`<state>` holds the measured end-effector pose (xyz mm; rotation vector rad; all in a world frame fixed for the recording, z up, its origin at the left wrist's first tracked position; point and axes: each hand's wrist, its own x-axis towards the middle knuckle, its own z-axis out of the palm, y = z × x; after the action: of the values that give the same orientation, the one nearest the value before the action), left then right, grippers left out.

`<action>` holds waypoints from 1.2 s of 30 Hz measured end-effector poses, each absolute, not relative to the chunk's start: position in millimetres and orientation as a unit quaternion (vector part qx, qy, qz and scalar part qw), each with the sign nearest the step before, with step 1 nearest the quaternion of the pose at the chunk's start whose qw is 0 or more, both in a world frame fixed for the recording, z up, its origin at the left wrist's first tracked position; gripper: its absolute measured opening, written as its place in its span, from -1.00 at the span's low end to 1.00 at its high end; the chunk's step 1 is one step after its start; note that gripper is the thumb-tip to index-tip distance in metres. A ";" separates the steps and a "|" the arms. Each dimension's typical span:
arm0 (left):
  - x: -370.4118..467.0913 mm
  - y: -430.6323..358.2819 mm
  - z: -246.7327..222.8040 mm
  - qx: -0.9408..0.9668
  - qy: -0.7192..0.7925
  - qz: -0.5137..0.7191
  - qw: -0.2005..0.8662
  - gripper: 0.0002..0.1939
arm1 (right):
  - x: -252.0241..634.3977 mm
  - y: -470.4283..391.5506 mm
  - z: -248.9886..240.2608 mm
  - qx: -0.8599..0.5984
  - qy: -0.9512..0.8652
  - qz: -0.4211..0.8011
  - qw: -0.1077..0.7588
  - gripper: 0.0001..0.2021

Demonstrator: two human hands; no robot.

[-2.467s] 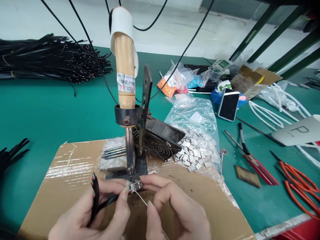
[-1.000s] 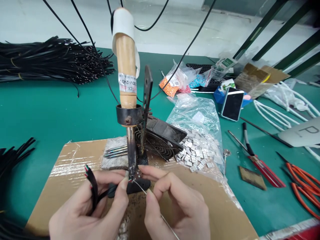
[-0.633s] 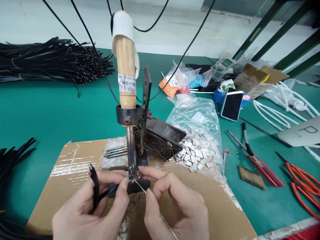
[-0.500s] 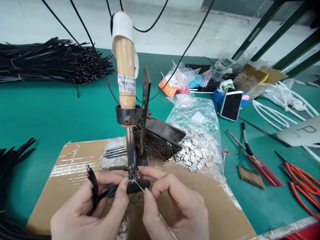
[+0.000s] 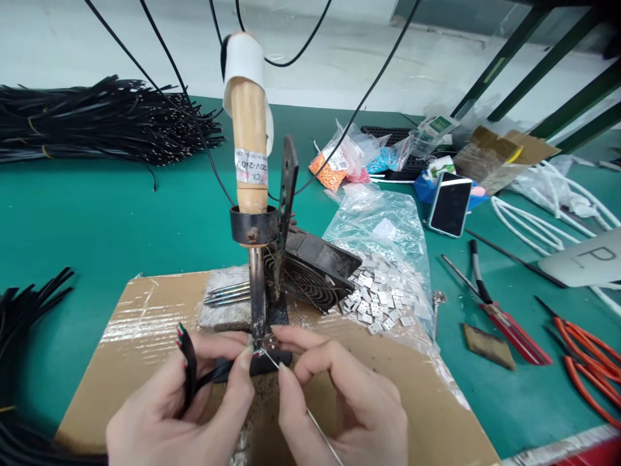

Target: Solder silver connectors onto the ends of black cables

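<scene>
A soldering iron (image 5: 250, 142) with a wooden handle hangs tip-down in a metal holder. My left hand (image 5: 194, 395) is closed on a black multi-core cable (image 5: 188, 372), whose stripped coloured ends stick up beside the index finger. The pinched end is close under the iron's tip. My right hand (image 5: 339, 395) is closed on a thin solder wire (image 5: 317, 427), its end reaching the tip. A small part (image 5: 272, 340) lies by the right index fingertip; fingers and iron partly hide it. I cannot tell whether that finger touches it.
Beneath my hands is a cardboard sheet (image 5: 412, 401). A small black fan (image 5: 313, 272) sits behind the iron, beside a bag of small metal plates (image 5: 383, 294). Cutters with orange handles (image 5: 589, 369) and a phone (image 5: 450, 204) are to the right, a black cable bundle (image 5: 97, 123) at back left.
The whole view has shifted slightly, so the iron and my left hand appear a little further right and lower. Both hands keep their hold at the iron's tip.
</scene>
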<state>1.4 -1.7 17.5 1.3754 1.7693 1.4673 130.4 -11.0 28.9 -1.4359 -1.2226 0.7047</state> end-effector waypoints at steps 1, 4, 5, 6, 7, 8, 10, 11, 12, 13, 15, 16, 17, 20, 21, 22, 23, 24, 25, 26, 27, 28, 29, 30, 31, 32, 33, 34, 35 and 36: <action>1.4 -2.2 16.9 0.500 0.643 0.534 0.228 -0.89 | 130.4 -11.0 29.0 -0.605 -0.515 0.292 0.533 -0.84; 1.7 -3.0 16.2 0.502 0.644 0.533 0.223 -0.88 | 130.8 -10.4 29.6 -0.600 -0.518 0.290 0.536 -0.84; 1.7 -3.0 16.3 0.507 0.644 0.529 0.219 -0.89 | 130.9 -9.9 29.6 -0.595 -0.519 0.293 0.540 -0.84; 1.4 -2.9 16.5 0.512 0.647 0.520 0.221 -0.90 | 131.1 -9.4 29.4 -0.589 -0.519 0.295 0.545 -0.83; 1.0 -3.0 16.6 0.516 0.648 0.516 0.218 -0.91 | 131.3 -8.8 29.1 -0.584 -0.520 0.295 0.550 -0.83; 0.4 -3.2 16.6 0.518 0.651 0.511 0.217 -0.92 | 131.6 -8.2 28.6 -0.579 -0.522 0.294 0.554 -0.83; -1.0 -4.4 15.6 0.521 0.653 0.506 0.215 -0.92 | 132.5 -7.1 27.2 -0.568 -0.530 0.287 0.560 -0.83; -1.8 -5.3 14.6 0.517 0.656 0.504 0.219 -0.92 | 133.0 -6.7 26.4 -0.563 -0.534 0.284 0.563 -0.83; -2.6 -6.4 13.4 0.515 0.657 0.506 0.219 -0.92 | 133.6 -6.3 25.5 -0.557 -0.539 0.281 0.565 -0.83; -3.4 -7.4 12.0 0.516 0.656 0.505 0.217 -0.92 | 134.1 -6.1 24.7 -0.551 -0.544 0.279 0.568 -0.83; -4.9 -9.2 9.4 0.520 0.659 0.499 0.214 -0.94 | 134.7 -5.8 23.3 -0.540 -0.551 0.277 0.572 -0.84; -5.4 -9.8 8.6 0.522 0.662 0.494 0.212 -0.95 | 134.6 -5.8 22.7 -0.536 -0.555 0.274 0.574 -0.84; -5.6 -9.9 8.4 0.526 0.664 0.489 0.208 -0.96 | 134.4 -5.8 22.2 -0.533 -0.558 0.271 0.576 -0.84; -3.9 -8.3 11.2 0.528 0.661 0.491 0.209 -0.96 | 132.9 -6.6 21.2 -0.534 -0.559 0.260 0.579 -0.83; -2.7 -7.1 13.1 0.525 0.654 0.501 0.212 -0.95 | 132.4 -7.1 20.9 -0.538 -0.557 0.258 0.578 -0.83; -1.4 -5.8 15.0 0.521 0.649 0.511 0.215 -0.94 | 131.9 -7.6 20.6 -0.543 -0.554 0.258 0.576 -0.83; -0.1 -4.3 16.8 0.519 0.643 0.519 0.218 -0.93 | 131.6 -8.1 20.2 -0.549 -0.550 0.259 0.573 -0.83; 1.0 -2.8 18.3 0.516 0.643 0.523 0.218 -0.93 | 131.4 -8.5 19.9 -0.555 -0.547 0.260 0.570 -0.84; 1.9 -1.4 19.5 0.515 0.643 0.523 0.219 -0.94 | 131.3 -8.9 19.5 -0.560 -0.544 0.262 0.568 -0.84; 2.6 -0.2 20.2 0.519 0.645 0.517 0.218 -0.94 | 131.4 -9.2 19.0 -0.564 -0.541 0.263 0.566 -0.85; 3.2 0.9 20.7 0.522 0.646 0.511 0.220 -0.95 | 131.5 -9.4 18.6 -0.567 -0.539 0.264 0.564 -0.85; 3.7 1.7 21.0 0.524 0.647 0.508 0.221 -0.95 | 131.5 -9.4 18.1 -0.568 -0.539 0.265 0.563 -0.85; 4.1 2.2 21.4 0.523 0.645 0.510 0.223 -0.95 | 131.6 -9.3 17.6 -0.566 -0.539 0.266 0.564 -0.85; 4.6 2.6 21.8 0.520 0.644 0.514 0.225 -0.94 | 131.5 -9.1 17.0 -0.563 -0.540 0.266 0.566 -0.85; 5.0 2.6 22.3 0.518 0.641 0.519 0.226 -0.94 | 131.2 -8.7 16.2 -0.559 -0.542 0.267 0.568 -0.85; 5.4 2.4 22.9 0.514 0.640 0.525 0.225 -0.94 | 130.7 -8.3 15.4 -0.556 -0.542 0.266 0.571 -0.85; 5.7 2.0 23.3 0.511 0.638 0.531 0.225 -0.94 | 130.1 -7.7 14.5 -0.552 -0.542 0.263 0.576 -0.85; 5.8 1.5 23.5 0.509 0.635 0.536 0.225 -0.93 | 129.4 -7.1 13.6 -0.550 -0.539 0.258 0.583 -0.85; 5.8 0.9 23.4 0.507 0.632 0.540 0.227 -0.93 | 128.6 -6.6 12.9 -0.549 -0.536 0.253 0.588 -0.85; 5.7 0.3 23.0 0.505 0.630 0.545 0.226 -0.92 | 127.8 -6.2 12.2 -0.548 -0.535 0.249 0.592 -0.85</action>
<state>5.7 0.3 23.0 1.3936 1.7368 1.5014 127.8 -6.2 12.2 -1.2750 -1.2442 0.5799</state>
